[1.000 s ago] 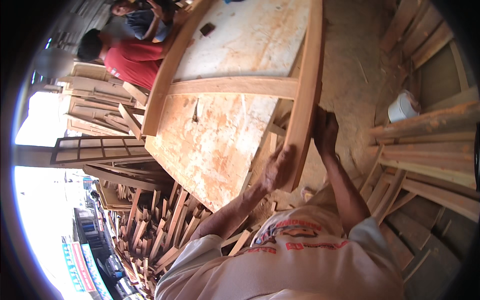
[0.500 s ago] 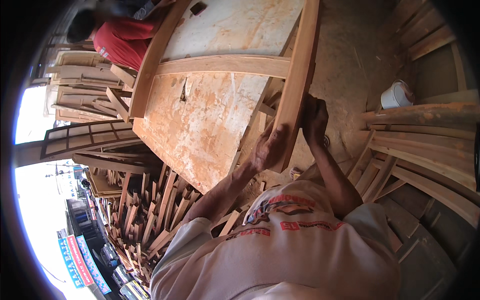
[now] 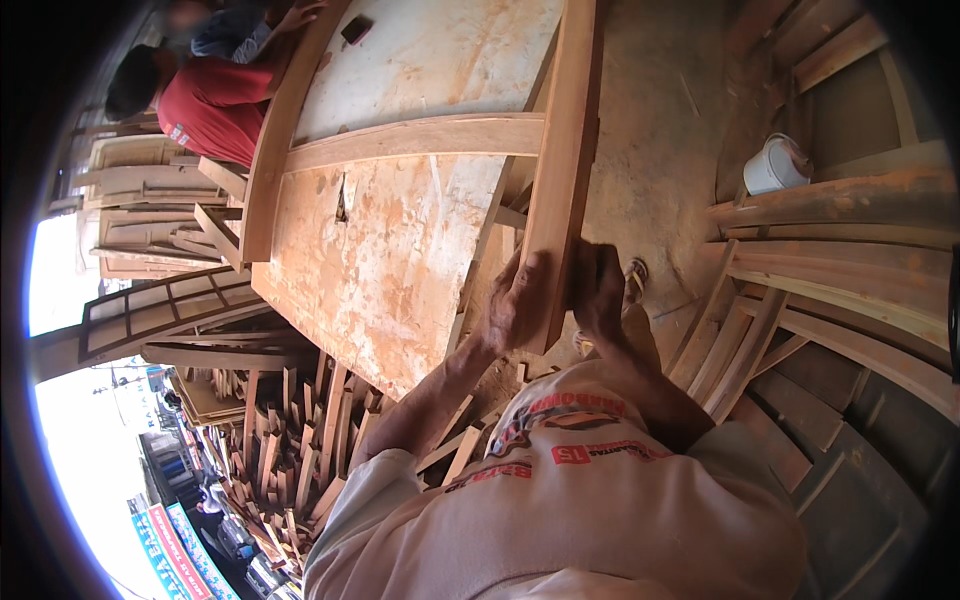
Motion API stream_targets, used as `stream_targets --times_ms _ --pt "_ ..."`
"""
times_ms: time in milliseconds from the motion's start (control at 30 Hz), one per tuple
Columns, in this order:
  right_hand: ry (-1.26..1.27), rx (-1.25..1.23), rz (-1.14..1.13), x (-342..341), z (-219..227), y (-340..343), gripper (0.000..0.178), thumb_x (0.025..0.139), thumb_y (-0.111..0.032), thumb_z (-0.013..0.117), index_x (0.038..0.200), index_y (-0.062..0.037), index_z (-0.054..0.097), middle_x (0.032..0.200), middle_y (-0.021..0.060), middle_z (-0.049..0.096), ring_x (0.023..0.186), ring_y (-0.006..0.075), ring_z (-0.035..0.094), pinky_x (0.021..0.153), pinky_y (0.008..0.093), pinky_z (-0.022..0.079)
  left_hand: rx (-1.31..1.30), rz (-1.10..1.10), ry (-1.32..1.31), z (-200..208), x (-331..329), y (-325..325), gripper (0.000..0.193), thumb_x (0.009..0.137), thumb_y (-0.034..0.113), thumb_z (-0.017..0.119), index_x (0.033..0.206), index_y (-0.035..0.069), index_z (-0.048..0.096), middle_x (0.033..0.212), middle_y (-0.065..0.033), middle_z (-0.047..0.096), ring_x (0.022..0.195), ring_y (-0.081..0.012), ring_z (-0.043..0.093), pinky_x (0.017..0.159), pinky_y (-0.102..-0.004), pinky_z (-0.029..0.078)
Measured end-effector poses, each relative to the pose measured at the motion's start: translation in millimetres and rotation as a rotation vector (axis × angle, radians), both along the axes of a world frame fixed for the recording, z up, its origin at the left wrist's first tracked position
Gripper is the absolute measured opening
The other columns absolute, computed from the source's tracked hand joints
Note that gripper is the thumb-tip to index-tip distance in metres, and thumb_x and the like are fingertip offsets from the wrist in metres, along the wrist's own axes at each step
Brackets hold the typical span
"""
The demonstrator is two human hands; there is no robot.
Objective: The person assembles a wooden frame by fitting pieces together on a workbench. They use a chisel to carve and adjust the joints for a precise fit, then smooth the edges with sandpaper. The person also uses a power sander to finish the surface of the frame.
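Note:
A large wooden frame lies on a worn plywood table. Its right side rail runs down toward me, a cross rail spans the middle, and a curved left rail bends along the far side. My left hand grips the near end of the right rail from the left. My right hand grips the same end from the right. A small dark tool lies on the table below the cross rail.
A person in a red shirt bends over the curved rail at the upper left. A white bucket stands on the dirt floor at right. Stacked timber lies at right; offcuts pile under the table.
Both hands have closed in on the near end of the right rail and now clasp it together. The view has shifted, so the frame sits lower and nearer.

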State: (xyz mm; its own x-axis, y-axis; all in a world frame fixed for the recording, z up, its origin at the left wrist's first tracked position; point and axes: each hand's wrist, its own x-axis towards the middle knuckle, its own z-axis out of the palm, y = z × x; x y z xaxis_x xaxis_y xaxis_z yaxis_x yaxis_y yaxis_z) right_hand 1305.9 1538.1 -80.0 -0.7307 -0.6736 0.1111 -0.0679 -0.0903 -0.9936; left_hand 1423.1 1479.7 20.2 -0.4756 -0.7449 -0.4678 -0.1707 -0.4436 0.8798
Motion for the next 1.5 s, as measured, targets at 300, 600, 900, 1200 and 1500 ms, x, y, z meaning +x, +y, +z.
stream_targets --times_ms 300,600,900,1200,1500 --pt "-0.015 0.101 -0.039 -69 28 -63 0.034 0.109 -0.031 0.057 0.1 0.0017 0.057 0.084 0.0214 0.067 0.075 0.0267 0.067 0.07 0.0412 0.052 0.015 -0.036 0.042 -6 3 6 0.064 0.106 0.055 0.054 0.142 0.002 0.053 0.114 -0.0035 0.063 0.101 -0.01 0.058 0.087 -0.0263 0.049" --pt "0.0 0.161 -0.082 -91 20 -92 0.043 0.107 -0.038 0.056 0.097 0.0035 0.058 0.088 0.0251 0.07 0.079 0.0332 0.071 0.072 0.0437 0.053 0.024 -0.063 0.101 -17 3 -5 0.064 0.107 0.054 0.054 0.145 0.003 0.051 0.118 -0.0049 0.064 0.106 -0.0108 0.059 0.089 -0.0273 0.05" --pt "-0.089 -0.025 0.015 -1 -33 -5 0.04 0.109 -0.034 0.055 0.094 0.0031 0.058 0.084 0.0198 0.066 0.081 0.0239 0.069 0.075 0.0391 0.054 -0.001 0.03 0.034 2 -6 7 0.062 0.108 0.049 0.054 0.148 0.002 0.049 0.123 -0.0041 0.063 0.111 -0.0115 0.058 0.096 -0.0277 0.049" --pt "0.009 0.151 0.038 -42 0 -35 0.053 0.108 -0.045 0.052 0.095 0.0054 0.062 0.079 0.0209 0.067 0.075 0.0293 0.07 0.07 0.0418 0.055 0.081 0.024 0.051 -14 3 2 0.066 0.105 0.052 0.058 0.15 0.003 0.05 0.126 -0.0047 0.064 0.113 -0.0135 0.061 0.096 -0.0294 0.052" --pt "0.139 0.193 0.028 -120 -1 -119 0.06 0.108 -0.052 0.047 0.096 0.0053 0.059 0.085 0.0169 0.066 0.075 0.0224 0.068 0.062 0.0371 0.053 -0.065 -0.179 -0.057 6 -2 -5 0.075 0.105 0.061 0.05 0.155 0.006 0.045 0.122 -0.0081 0.065 0.105 -0.0138 0.061 0.088 -0.0304 0.052"
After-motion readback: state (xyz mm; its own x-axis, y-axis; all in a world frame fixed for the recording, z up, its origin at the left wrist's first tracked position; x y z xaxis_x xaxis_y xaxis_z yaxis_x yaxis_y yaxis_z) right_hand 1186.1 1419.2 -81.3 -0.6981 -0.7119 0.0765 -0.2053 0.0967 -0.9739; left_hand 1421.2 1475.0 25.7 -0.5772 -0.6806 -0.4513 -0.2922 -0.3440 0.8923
